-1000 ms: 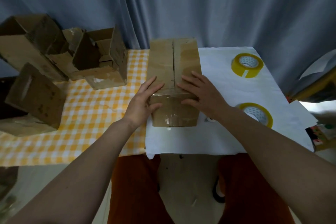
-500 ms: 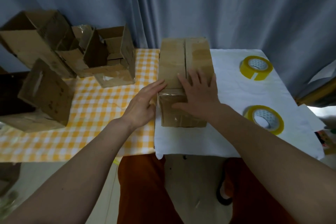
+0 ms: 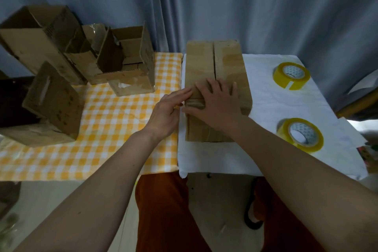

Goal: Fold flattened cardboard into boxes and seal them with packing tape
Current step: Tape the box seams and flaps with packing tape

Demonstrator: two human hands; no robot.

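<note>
My right hand [image 3: 219,102] lies flat on the closed cardboard box [image 3: 216,67] mid-counter, pinning its flaps, while my left hand [image 3: 167,108], fingers straight, presses its near-left edge (smoothing tape, I judge); open boxes [image 3: 126,63], apparently empty, crowd the counter's far-left corner.

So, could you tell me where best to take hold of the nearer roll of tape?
Probably from above: the nearer roll of tape lies nearly flat on the white cloth, hole up, so hook fingers into its core and thumb the outer rim, with the right hand closest.
</note>
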